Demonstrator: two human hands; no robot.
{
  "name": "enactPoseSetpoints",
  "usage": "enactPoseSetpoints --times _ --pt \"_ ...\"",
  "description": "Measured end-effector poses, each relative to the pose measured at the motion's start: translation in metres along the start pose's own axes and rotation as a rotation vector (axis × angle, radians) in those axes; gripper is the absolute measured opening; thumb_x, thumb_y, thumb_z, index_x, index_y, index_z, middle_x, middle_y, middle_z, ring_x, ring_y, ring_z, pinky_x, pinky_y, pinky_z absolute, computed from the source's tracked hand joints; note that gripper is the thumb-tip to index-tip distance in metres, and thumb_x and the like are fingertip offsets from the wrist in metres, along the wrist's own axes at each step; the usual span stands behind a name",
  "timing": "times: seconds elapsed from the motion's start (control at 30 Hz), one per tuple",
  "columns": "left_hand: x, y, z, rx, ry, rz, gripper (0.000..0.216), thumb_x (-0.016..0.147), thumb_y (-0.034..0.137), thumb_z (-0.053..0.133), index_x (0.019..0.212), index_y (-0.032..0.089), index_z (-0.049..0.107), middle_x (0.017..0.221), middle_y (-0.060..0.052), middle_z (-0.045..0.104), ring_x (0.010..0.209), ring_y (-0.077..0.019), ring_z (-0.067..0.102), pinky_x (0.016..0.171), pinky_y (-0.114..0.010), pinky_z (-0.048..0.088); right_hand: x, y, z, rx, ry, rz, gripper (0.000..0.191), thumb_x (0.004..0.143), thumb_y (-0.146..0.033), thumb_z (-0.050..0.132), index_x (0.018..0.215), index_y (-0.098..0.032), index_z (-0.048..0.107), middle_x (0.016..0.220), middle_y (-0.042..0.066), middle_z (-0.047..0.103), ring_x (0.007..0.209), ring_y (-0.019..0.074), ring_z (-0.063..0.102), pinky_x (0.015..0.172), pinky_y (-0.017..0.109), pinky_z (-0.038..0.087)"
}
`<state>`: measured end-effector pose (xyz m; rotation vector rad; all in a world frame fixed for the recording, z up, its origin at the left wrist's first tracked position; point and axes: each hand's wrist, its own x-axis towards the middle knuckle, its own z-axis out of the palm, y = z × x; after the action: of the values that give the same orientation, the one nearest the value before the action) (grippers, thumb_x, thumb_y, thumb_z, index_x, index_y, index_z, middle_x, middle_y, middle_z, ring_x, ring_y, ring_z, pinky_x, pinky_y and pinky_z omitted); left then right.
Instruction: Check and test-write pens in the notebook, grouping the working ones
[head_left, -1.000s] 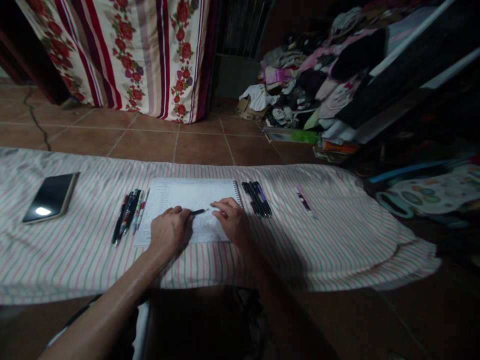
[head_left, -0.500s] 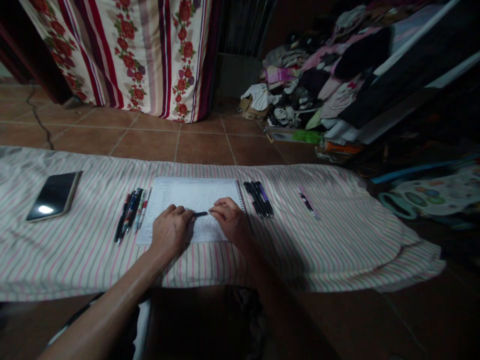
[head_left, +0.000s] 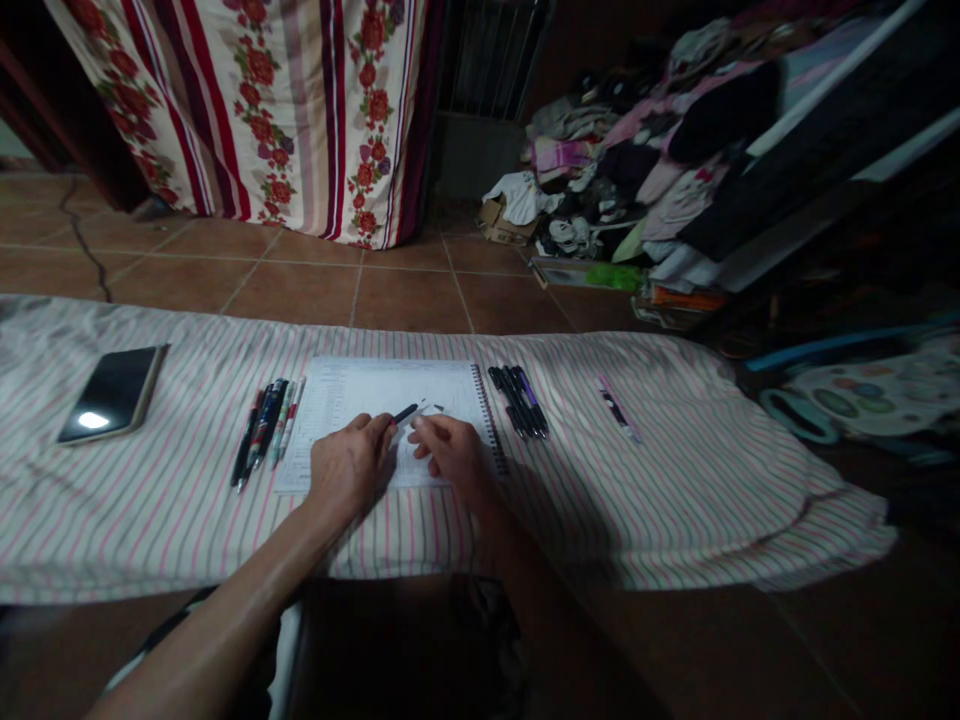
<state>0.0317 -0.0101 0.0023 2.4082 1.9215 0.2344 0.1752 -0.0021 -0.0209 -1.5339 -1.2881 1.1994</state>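
My left hand (head_left: 349, 458) is closed around a dark pen (head_left: 406, 412), which points up and to the right over the open spiral notebook (head_left: 367, 375). Close beside the pen's end, my right hand (head_left: 452, 447) has its fingers curled and pinched; whatever is between them is too small to make out. A small dark piece (head_left: 439, 407) shows just above the right fingers, and I cannot tell if it is held or lying on the page. Both hands rest over the lower half of the notebook.
Several pens (head_left: 262, 425) lie left of the notebook, and several black pens (head_left: 519, 402) lie right of it. Farther right is a pink and black pen (head_left: 619, 410). A phone (head_left: 112, 392) lies at left on the striped cloth (head_left: 675, 480). Clothes (head_left: 622, 160) are piled beyond.
The pen in my left hand has tilted upward, its end now farther from me. My right hand has come away from the pen's end and turned, its fingers curling lower.
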Motion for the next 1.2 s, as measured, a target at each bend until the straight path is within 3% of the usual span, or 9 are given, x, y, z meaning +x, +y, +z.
enactPoseSetpoints --times 0.13,0.3,0.53,0.8,0.9,1.07,1.2 --pt "-0.002 0.005 0.003 -0.014 -0.004 0.040 0.033 0.091 0.037 0.029 0.097 0.026 0.059 0.081 0.000 0.063 0.063 -0.0171 0.061 0.046 -0.027 0.024 -0.002 0.000 0.013 0.189 0.015 0.056 0.026 0.073 -0.042 0.055 0.066 -0.016 0.056 0.059 -0.001 0.059 0.043 0.0072 0.048 0.034 0.017 0.032" --pt "-0.004 0.007 0.003 -0.036 -0.002 0.081 0.034 0.092 0.037 0.028 0.099 0.024 0.058 0.084 -0.002 0.062 0.065 -0.0171 0.060 0.049 -0.027 0.028 -0.002 0.001 0.018 0.354 0.084 0.102 0.030 0.068 -0.043 0.060 0.059 -0.017 0.049 0.049 -0.006 0.045 0.038 0.0039 0.037 0.034 0.017 0.024" --pt "-0.006 0.008 0.003 -0.025 -0.042 0.065 0.030 0.090 0.028 0.030 0.093 0.021 0.058 0.084 -0.004 0.063 0.068 -0.0184 0.061 0.051 -0.028 0.029 -0.004 -0.008 0.019 0.414 0.087 0.124 0.026 0.066 -0.038 0.059 0.057 -0.016 0.049 0.045 -0.008 0.040 0.038 0.0027 0.029 0.037 0.019 0.020" --pt "-0.004 0.006 0.000 -0.127 -0.073 -0.048 0.032 0.091 0.031 0.029 0.096 0.021 0.059 0.091 -0.003 0.067 0.078 -0.0194 0.063 0.057 -0.027 0.035 -0.001 -0.003 0.021 0.515 -0.027 0.061 0.026 0.066 -0.040 0.061 0.078 -0.017 0.058 0.064 -0.003 0.053 0.052 0.0059 0.043 0.044 0.018 0.032" --pt "-0.005 0.006 0.000 -0.110 -0.067 -0.043 0.034 0.091 0.031 0.028 0.097 0.021 0.059 0.091 -0.004 0.067 0.077 -0.0197 0.064 0.056 -0.027 0.035 0.000 -0.001 0.021 0.501 0.022 0.096 0.031 0.066 -0.045 0.063 0.073 -0.016 0.055 0.066 -0.001 0.055 0.055 0.0071 0.047 0.045 0.019 0.034" --pt "-0.007 0.010 -0.002 -0.101 -0.082 -0.026 0.033 0.091 0.031 0.028 0.094 0.020 0.060 0.088 -0.004 0.067 0.075 -0.0197 0.064 0.056 -0.027 0.035 0.003 0.000 0.019 0.449 0.083 0.078 0.029 0.064 -0.040 0.066 0.061 -0.016 0.052 0.052 -0.005 0.047 0.045 0.0050 0.039 0.042 0.019 0.027" --pt "-0.005 0.010 -0.003 -0.152 -0.130 -0.082 0.033 0.090 0.032 0.030 0.096 0.021 0.060 0.088 -0.004 0.069 0.079 -0.0195 0.064 0.059 -0.027 0.037 0.000 -0.004 0.017 0.483 0.071 0.041 0.021 0.064 -0.035 0.065 0.069 -0.016 0.058 0.056 -0.004 0.053 0.048 0.0055 0.042 0.043 0.019 0.030"
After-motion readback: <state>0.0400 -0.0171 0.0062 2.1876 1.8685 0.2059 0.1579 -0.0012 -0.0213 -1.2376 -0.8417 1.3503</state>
